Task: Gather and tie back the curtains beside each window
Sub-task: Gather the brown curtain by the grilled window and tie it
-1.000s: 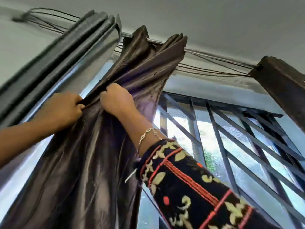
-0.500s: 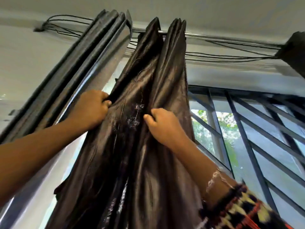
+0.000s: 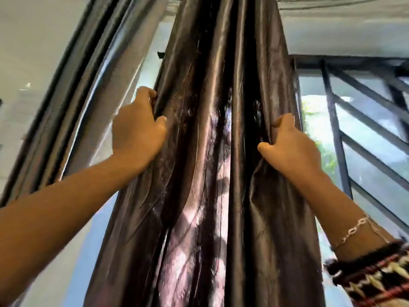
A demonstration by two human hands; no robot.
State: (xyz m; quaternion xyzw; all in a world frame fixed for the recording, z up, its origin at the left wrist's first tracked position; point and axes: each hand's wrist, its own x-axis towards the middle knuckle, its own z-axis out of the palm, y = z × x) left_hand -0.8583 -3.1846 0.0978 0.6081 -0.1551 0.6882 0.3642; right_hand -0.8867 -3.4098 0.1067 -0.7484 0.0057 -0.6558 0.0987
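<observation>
A shiny dark brown curtain hangs in bunched vertical folds down the middle of the view. My left hand grips its left edge, fingers curled round the fabric. My right hand grips its right edge a little lower, thumb in front and fingers behind the cloth. Both arms reach up from below. A grey curtain hangs gathered to the left, apart from both hands.
A window with a dark metal grille lies to the right, greenery behind it. Bright glass shows between the two curtains. Black cables run along the wall at the top right.
My right hand has moved right across the brown curtain to its right edge. The folds now hang straight between my hands. The view has moved closer and lower.
</observation>
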